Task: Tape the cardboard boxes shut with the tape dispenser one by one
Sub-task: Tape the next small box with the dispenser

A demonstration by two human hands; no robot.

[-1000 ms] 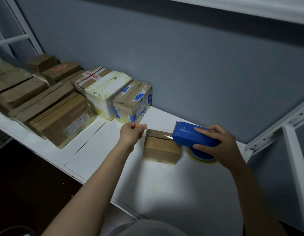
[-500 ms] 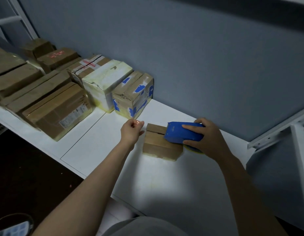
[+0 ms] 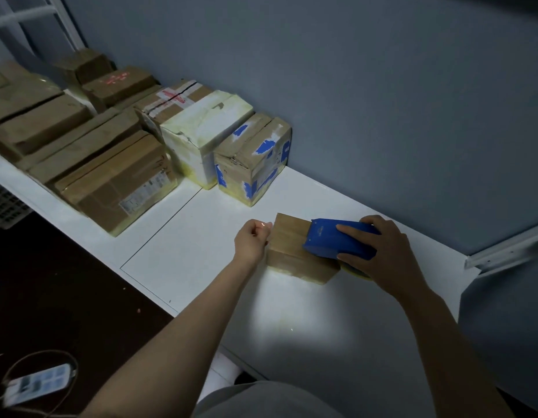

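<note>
While the left hand [image 3: 252, 242] rests clenched against the left face of the small cardboard box [image 3: 287, 247], the tape dispenser [image 3: 337, 238] lies over its right half.
Whether that hand pinches tape I cannot tell. The plain brown box stands near the back edge of the counter [image 3: 201, 251], toward its right end; the right hand [image 3: 385, 254] grips the blue dispenser, mouth facing left along the box's length.

Left hand [image 3: 252, 242] curled, fingertips pinched; right hand [image 3: 382, 251] grips tape dispenser [image 3: 325, 238].
</note>
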